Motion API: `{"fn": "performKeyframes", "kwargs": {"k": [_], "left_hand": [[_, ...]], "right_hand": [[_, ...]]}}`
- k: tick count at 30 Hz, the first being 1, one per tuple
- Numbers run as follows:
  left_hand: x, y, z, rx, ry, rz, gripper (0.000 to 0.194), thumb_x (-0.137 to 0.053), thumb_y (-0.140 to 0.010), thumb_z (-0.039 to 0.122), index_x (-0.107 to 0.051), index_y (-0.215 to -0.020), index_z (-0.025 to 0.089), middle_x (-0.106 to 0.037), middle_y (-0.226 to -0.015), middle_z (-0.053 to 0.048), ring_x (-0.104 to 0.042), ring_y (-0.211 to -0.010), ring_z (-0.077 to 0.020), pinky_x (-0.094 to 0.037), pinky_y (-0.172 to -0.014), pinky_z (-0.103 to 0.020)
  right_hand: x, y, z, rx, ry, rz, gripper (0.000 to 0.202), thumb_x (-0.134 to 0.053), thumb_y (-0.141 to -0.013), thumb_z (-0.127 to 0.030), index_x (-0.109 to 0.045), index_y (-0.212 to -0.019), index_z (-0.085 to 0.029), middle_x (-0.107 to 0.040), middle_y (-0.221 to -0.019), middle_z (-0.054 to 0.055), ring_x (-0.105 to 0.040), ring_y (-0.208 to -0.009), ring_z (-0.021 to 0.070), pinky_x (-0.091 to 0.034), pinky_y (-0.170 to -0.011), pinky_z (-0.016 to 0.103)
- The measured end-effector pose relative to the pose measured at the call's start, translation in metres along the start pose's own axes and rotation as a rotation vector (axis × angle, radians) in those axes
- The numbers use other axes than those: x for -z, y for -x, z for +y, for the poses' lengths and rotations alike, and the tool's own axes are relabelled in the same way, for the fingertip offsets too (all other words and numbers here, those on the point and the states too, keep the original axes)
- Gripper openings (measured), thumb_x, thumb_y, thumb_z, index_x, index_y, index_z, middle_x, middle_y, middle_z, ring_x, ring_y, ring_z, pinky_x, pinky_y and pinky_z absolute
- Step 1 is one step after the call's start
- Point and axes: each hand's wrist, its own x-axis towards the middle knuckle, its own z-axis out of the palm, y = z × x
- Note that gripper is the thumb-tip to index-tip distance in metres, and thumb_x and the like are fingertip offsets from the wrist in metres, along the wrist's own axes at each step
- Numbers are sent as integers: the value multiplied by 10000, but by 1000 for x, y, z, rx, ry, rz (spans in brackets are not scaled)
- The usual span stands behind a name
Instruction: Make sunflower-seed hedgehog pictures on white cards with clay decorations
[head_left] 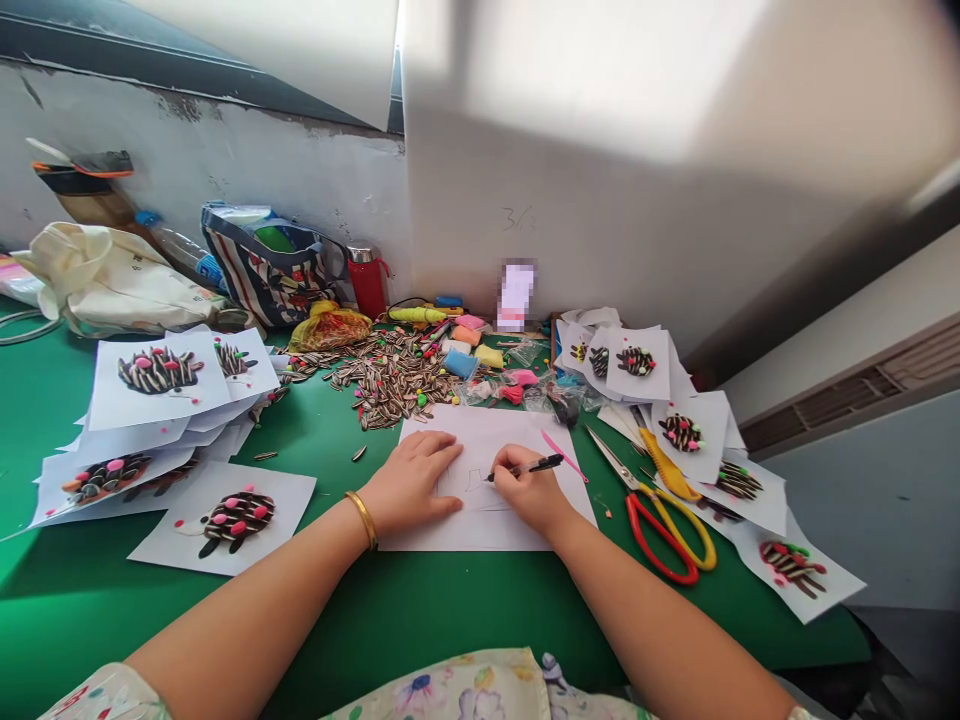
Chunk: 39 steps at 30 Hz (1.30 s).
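Observation:
A sheet of white paper [420, 530] lies on the green table in front of me, with a few thin drawn lines near its middle. My right hand [529, 490] is closed around a black pen [544, 463], whose tip is at the drawn lines. Flat on the left part of the sheet rests my left hand [416, 482], its fingers spread and a gold bangle at the wrist. A thin pink stick [565, 456] lies on the paper's right side. Just right of the sheet are scissors [660, 520] with red and yellow handles.
Sunflower seeds [397, 372] are heaped behind the paper, beside coloured clay packs [461, 364]. Stacked cards with seed hedgehogs [161, 415] stand at left, and more cards [682, 435] at right. A striped bag [262, 265] and red flask [367, 283] are by the wall.

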Motion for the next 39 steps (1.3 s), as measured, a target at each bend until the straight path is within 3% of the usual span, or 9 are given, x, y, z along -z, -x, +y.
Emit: {"fn": "performKeyframes", "kwargs": {"k": [5,17,29,39], "left_hand": [[1,1,1,-2,3,-9,733,-707,-746,483,-513,-1392,197,-486,-1429,-117,-410,-1329,-312,-291,-1150,-455],[0,0,-1,-7,6,1,740,-714,-738,488,-512,-1387,196,-494,-1421,-115,-417,-1320,-315,-301,-1139,-462],[-2,0,-2,-8,14,12,747,-719,-734,476,-503,-1397,209,-486,-1430,-110,-409,-1327,-315,-295,-1146,-463],[0,0,0,-2,19,2,732,-715,-735,482,-517,-1386,211,-491,-1425,-116,-416,-1324,-319,-297,-1147,-472]], "right_hand": [[1,-1,-4,60,-10,5,128,-506,-814,-228,-615,-751,-203,-638,-744,7,-578,-719,164,-439,-666,279],[-5,-3,-2,105,67,-64,131,-529,-853,-225,-649,-800,-215,-676,-798,12,-605,-752,166,-453,-700,280],[-1,-5,-6,50,39,-20,147,-521,-871,-261,-662,-851,-224,-686,-855,15,-620,-809,179,-465,-733,294],[11,-9,7,8,179,115,146,-494,-851,-261,-636,-841,-225,-674,-839,23,-606,-800,195,-436,-703,299]]}}
